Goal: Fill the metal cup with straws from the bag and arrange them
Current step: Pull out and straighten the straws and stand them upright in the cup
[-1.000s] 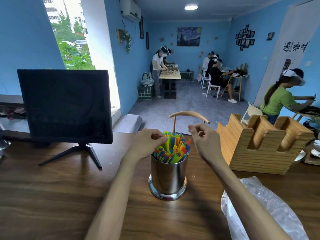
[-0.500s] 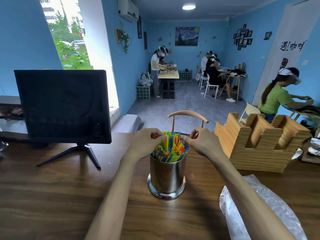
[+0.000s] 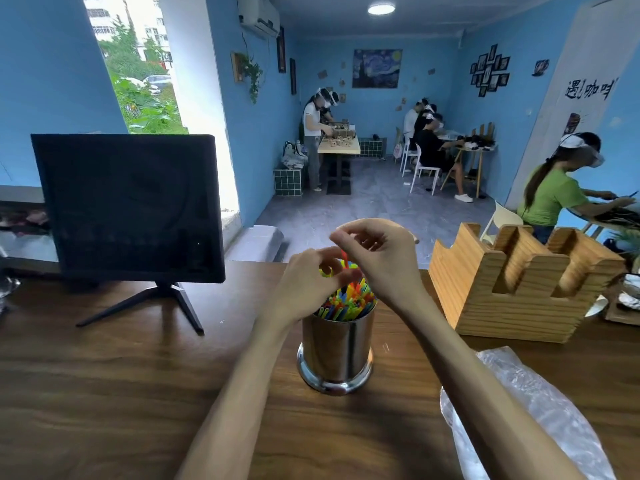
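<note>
1. Both hands are working just above the metal cup [image 3: 336, 351], close together, near the far edge of the table [image 3: 104, 393] around its middle.
2. Left hand [image 3: 308, 282] is sitting at the left side of the straws [image 3: 348, 301], fingers curled, thumb and fingertips pinching a yellow straw [image 3: 325, 271] whose open end is facing the camera.
3. Right hand [image 3: 381, 258] is hovering slightly higher and to the right, fingers curled; a red straw [image 3: 344, 259] is rising up against its fingers. Grip looks like a pinch but it's blurred, so I can't tell for sure.
4. Metal cup is standing upright on the table, packed with multicoloured straws sticking out past the rim, leaning slightly toward the right.
5. Clear plastic bag [image 3: 526, 410] is lying crumpled at the near right corner of the table, well apart from the cup, partly under the right forearm.
6. Black monitor [image 3: 128, 206] on a tripod-style stand is sitting toward the far left of the table.
7. Wooden slotted holder [image 3: 512, 285] is sitting at the far right edge of the table.
8. Beyond the table: blue-walled room, several people working at other tables, one in a green shirt [image 3: 554, 195] on the right.
</note>
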`<action>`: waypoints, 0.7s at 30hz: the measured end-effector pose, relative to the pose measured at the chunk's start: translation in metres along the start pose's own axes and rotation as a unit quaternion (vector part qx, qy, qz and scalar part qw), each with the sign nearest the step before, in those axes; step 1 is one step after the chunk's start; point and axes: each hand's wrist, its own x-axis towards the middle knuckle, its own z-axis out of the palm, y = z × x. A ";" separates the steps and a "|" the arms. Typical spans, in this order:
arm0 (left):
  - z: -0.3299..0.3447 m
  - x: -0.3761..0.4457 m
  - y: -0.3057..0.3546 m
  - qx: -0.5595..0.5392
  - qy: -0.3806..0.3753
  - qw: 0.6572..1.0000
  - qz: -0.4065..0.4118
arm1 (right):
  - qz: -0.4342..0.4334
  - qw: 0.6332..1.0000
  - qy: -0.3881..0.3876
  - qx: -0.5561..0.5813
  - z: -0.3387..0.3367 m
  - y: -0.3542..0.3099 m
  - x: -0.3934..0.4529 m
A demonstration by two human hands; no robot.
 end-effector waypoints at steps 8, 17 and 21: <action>-0.008 0.003 0.002 -0.214 0.108 0.970 0.037 | 0.209 0.976 -0.038 0.044 -0.008 0.013 -0.003; -0.007 -0.005 0.002 -0.225 -0.045 0.973 0.023 | 0.343 0.866 0.080 0.355 -0.010 0.032 0.007; -0.004 -0.003 -0.010 -0.125 0.001 0.992 -0.008 | 0.237 0.920 0.156 0.270 -0.016 0.040 0.011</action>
